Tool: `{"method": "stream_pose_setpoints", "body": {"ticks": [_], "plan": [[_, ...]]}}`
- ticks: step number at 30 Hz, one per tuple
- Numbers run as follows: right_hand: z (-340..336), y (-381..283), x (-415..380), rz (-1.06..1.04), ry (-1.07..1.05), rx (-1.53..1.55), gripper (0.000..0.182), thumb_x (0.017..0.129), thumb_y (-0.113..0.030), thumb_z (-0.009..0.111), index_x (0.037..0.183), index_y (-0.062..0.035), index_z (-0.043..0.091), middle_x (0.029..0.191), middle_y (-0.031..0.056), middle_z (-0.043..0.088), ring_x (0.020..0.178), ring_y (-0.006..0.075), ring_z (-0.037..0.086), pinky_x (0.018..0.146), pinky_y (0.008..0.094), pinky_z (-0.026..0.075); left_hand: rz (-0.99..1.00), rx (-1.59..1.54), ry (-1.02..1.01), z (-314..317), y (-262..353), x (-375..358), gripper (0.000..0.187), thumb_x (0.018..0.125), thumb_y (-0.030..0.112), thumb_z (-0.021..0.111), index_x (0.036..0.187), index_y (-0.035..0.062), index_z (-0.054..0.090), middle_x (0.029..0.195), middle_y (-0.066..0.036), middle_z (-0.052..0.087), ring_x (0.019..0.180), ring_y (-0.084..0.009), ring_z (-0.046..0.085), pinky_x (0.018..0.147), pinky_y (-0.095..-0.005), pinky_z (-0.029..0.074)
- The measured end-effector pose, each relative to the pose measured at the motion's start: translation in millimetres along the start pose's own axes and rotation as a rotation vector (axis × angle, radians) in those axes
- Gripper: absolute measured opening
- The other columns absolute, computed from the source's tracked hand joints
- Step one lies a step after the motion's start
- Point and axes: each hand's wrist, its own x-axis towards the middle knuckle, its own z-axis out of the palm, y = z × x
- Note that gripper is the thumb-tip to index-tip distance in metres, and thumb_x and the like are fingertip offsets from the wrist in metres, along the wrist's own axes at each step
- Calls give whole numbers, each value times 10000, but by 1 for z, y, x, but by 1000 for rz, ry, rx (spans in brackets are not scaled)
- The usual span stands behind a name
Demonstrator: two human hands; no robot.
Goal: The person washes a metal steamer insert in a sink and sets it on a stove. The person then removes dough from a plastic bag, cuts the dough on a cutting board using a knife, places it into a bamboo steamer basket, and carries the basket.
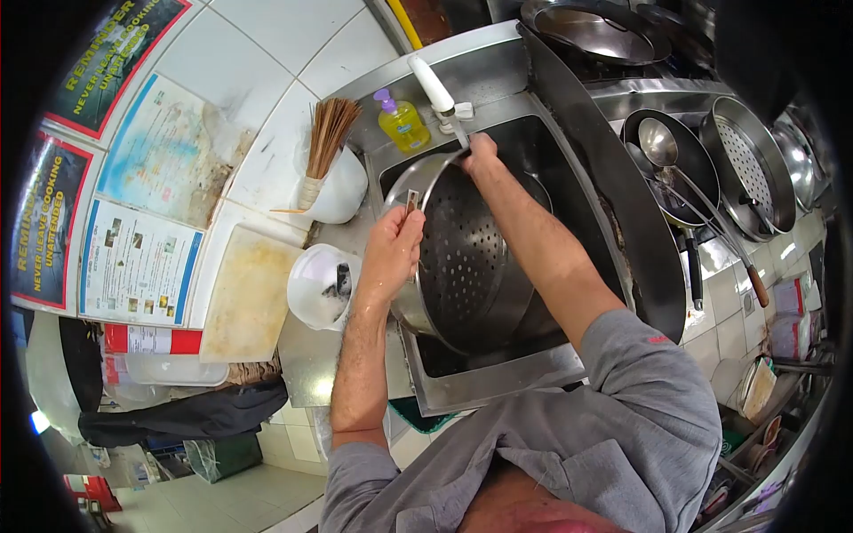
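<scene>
Colander [466, 266] tilted in the sink [498, 380], frame centre; your left hand [395, 249] grips its left-side handle [413, 201], your right hand [482, 153] meets its top rim beside the tap [431, 84], grip unclear

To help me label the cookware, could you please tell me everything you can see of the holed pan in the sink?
The holed pan is round and deep-walled, of shiny grey metal, with many small holes in its base. It is tilted in the sink. The left hand grips a flat metal handle on its side; the right hand is at its far rim.
</scene>
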Motion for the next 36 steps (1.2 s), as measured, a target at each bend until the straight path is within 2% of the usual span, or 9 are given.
{"method": "stream_pose_setpoints", "body": {"ticks": [6,13,17,20,24,27,31,33,36], "plan": [[-11,-4,12,-38,-211,-86,308,836,-145,484,1103,9,483,1097,203,508,922,376,561,702,565,521,9,-138,65,4,-2,-16,210,927,278,486,886,72,493,599,51,379,398,-6,261,328,-170,177],[-41,-17,16,14,-120,-121,247,888,-155,427,1021,52,446,951,202,519,813,338,580,664,531,536,-15,-156,91,-4,-3,-1,228,920,277,493,874,55,514,584,50,383,387,-8,269,322,-179,181],[-58,8,22,110,-109,29,496,932,-403,366,1123,53,407,1053,241,489,906,387,549,765,539,486,-39,-146,33,-22,-15,32,218,916,263,496,870,51,518,583,50,383,386,-9,257,316,-176,171],[-43,23,-4,143,-334,-67,927,801,-704,343,1296,76,275,1322,299,295,1175,434,379,953,555,343,-52,-135,1,-32,-31,63,238,922,280,484,888,47,518,579,49,381,385,-11,260,309,-173,168],[-53,17,10,288,-255,-183,975,777,-742,327,1311,69,247,1298,285,344,1164,402,406,932,505,377,-47,-78,23,-42,-34,89,260,927,294,475,892,41,519,570,51,373,387,-15,259,305,-174,164],[-58,14,17,-59,-86,30,997,783,-741,308,1325,89,197,1276,321,353,1174,449,382,968,548,334,-33,-13,45,-44,-35,96,264,926,302,471,866,52,532,561,68,374,387,-7,249,321,-181,157],[-34,39,19,346,-297,-75,926,810,-657,422,1318,92,227,1287,328,339,1181,475,362,971,573,315,-56,-27,50,-41,-33,103,256,926,289,474,868,47,534,561,64,377,377,-7,247,318,-182,154],[-41,48,36,193,-432,-77,653,848,-515,488,1243,-10,365,1175,249,459,994,364,536,840,496,466,-26,0,59,-42,-35,102,249,927,284,473,873,48,535,563,61,379,377,-11,247,321,-182,153],[-46,23,48,-99,183,-2,506,879,-485,437,1131,-49,480,1008,171,555,744,242,612,555,369,558,-36,-12,50,-40,-36,92,245,922,283,484,879,49,538,557,60,363,379,-14,240,314,-183,145]]}}
